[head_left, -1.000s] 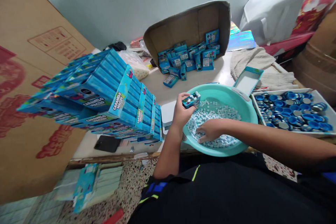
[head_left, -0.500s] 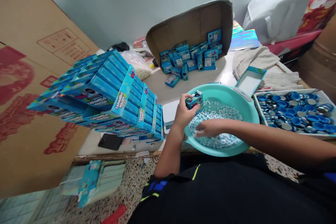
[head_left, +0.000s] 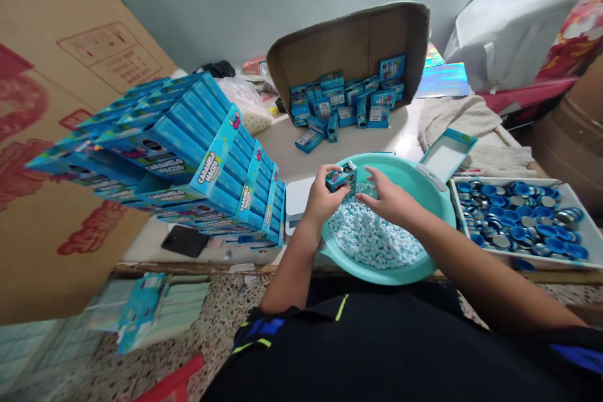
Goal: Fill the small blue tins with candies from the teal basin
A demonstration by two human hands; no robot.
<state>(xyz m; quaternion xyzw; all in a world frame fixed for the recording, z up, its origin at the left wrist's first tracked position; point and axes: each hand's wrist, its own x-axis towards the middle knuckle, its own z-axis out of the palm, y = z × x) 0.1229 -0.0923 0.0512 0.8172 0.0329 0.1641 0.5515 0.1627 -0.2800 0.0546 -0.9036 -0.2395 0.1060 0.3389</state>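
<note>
My left hand (head_left: 325,193) grips a small blue candy box (head_left: 341,180) above the left side of a turquoise basin (head_left: 431,217). White candies show at the box's open top. Just to the right of the box, my right hand (head_left: 389,196) has its thumb and fingers apart, with nothing seen between them. Below both hands, many small white and pale blue candies (head_left: 372,235) fill the bottom of the basin.
Stacked blue candy display boxes (head_left: 221,169) rise on the left near a phone (head_left: 184,241). Behind the basin, a tipped cardboard box (head_left: 348,44) holds small blue boxes. A white tray (head_left: 591,245) of blue-and-silver lids is at right; a white scale (head_left: 298,198) lies left of the basin.
My right hand has come up out of the candies toward the box, and its fingers have spread. The box stays in my left hand. The whole view has shifted slightly.
</note>
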